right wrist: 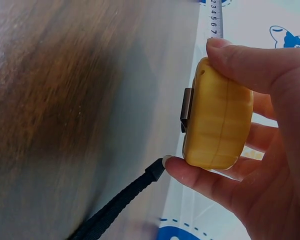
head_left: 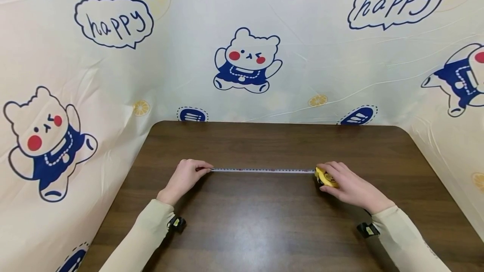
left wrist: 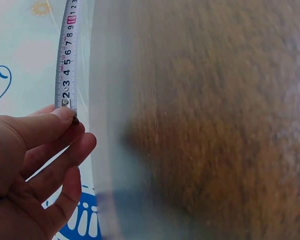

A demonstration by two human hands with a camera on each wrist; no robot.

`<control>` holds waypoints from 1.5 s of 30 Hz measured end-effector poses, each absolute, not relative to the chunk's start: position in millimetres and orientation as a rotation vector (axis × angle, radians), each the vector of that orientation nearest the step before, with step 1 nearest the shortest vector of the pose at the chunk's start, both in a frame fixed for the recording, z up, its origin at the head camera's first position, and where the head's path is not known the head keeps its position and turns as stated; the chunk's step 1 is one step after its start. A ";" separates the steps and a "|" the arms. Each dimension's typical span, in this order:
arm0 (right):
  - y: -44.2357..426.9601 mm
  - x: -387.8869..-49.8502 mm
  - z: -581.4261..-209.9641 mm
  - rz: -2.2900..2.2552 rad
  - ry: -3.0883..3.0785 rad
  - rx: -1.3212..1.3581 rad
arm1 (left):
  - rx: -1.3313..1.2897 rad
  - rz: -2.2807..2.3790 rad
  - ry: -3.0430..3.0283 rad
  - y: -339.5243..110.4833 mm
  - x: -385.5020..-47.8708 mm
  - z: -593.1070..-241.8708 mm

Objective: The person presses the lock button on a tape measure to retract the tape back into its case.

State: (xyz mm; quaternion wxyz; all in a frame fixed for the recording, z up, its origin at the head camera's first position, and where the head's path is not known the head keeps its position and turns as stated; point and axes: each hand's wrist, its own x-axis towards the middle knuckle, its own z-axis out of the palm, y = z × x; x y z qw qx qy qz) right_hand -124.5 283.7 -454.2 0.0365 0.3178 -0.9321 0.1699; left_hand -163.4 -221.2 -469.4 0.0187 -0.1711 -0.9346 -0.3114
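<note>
A yellow and black tape measure (head_left: 326,178) is held in my right hand (head_left: 349,186), its case also filling the middle of the right wrist view, where the thumb and curled fingers wrap the yellow case (right wrist: 220,120). From the case a white blade (head_left: 264,171) runs straight leftward above the table. My left hand (head_left: 184,179) pinches the blade's end between thumb and fingers. Close up in the left wrist view, the thumb (left wrist: 45,125) presses near the low numbers of the printed blade (left wrist: 67,55). A dark clip (right wrist: 187,110) sits on the case's side.
The brown wooden table (head_left: 245,221) has rounded far corners. Behind and beside it hangs a pale cloth (head_left: 181,24) printed with bears and "happy" bubbles. A black strap (right wrist: 120,205) hangs by the right hand's little finger. Small black devices sit at both wrists.
</note>
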 end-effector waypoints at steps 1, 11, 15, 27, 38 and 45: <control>283.4 -124.3 -454.0 0.524 -2.868 0.971 | -0.529 -0.972 -2.903 -220.6 -163.3 -469.2; 277.6 -124.1 -452.5 0.515 -2.842 0.997 | -0.533 -0.993 -2.892 -214.2 -163.8 -469.3; 276.8 -124.2 -452.9 0.510 -2.830 1.003 | -0.541 -0.995 -2.887 -211.8 -163.8 -468.9; 271.9 -124.2 -452.5 0.512 -2.860 0.996 | -0.578 -0.998 -2.870 -204.7 -165.4 -470.5; 266.8 -124.8 -454.7 0.512 -2.842 1.013 | -0.558 -1.028 -2.903 -198.5 -165.3 -470.5; 265.1 -125.3 -454.5 0.510 -2.855 1.018 | -0.578 -1.023 -2.903 -194.5 -166.9 -471.3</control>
